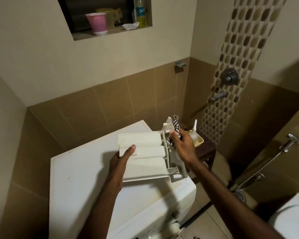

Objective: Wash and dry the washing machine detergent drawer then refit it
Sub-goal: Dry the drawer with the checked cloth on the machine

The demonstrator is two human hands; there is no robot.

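White detergent drawer (145,152) held upside down above the washing machine (86,187), striped cloth (176,126) at its front

One drawer (145,157), one cloth (176,128), two hands.

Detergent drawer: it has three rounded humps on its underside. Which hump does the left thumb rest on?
The middle hump. The left hand lays its thumb on that hump's near end, between the far hump and the near one.
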